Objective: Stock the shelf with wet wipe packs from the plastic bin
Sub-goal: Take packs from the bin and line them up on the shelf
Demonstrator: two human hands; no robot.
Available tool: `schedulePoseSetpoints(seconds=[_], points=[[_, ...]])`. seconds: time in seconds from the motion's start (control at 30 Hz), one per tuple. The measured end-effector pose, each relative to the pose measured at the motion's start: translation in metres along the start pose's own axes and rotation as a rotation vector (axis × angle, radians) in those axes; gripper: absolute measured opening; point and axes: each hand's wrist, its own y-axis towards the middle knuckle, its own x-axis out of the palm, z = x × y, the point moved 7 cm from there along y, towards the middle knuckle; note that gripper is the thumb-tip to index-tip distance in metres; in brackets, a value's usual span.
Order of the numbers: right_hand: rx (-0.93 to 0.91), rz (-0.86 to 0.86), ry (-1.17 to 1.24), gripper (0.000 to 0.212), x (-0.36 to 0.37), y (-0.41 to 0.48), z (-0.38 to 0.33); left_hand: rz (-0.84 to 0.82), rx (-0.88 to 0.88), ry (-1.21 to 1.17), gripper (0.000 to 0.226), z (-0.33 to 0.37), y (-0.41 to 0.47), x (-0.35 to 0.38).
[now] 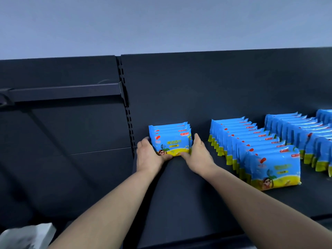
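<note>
Two bare arms reach forward over a dark shelf [179, 186]; the left hand [150, 155] and right hand [198, 153] clasp a small stack of blue-and-yellow wipe packs [170, 139] from either side, fingers along the stack's ends, thumbs curled under its front edge; the stack stands upright near the shelf's back panel; to the right, apart from it, stand long rows of packs [251, 148]; something pale and blurred [27, 236] shows at bottom left.
</note>
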Motion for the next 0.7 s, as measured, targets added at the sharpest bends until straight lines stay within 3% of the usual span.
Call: schedulePoseSetpoints(seconds=[0.1,0.17,0.37,0.7], points=[[-0.028,-0.016,-0.105,0.068,-0.01,-0.016,-0.001,0.012,-0.046,0.038,0.108,-0.003,-0.006,-0.006],[-0.083,-0.061,-0.212,0.055,-0.015,-0.029,-0.005,0.025,-0.106,0.067,0.098,-0.007,-0.013,-0.013],[-0.351,-0.152,-0.497,0.041,-0.026,-0.081,-0.014,-0.016,-0.039,0.371,0.023,0.009,-0.07,-0.037],[-0.814,-0.104,-0.373,0.032,-0.03,-0.227,-0.028,0.201,-0.042,0.523,0.018,0.034,-0.256,-0.102]])
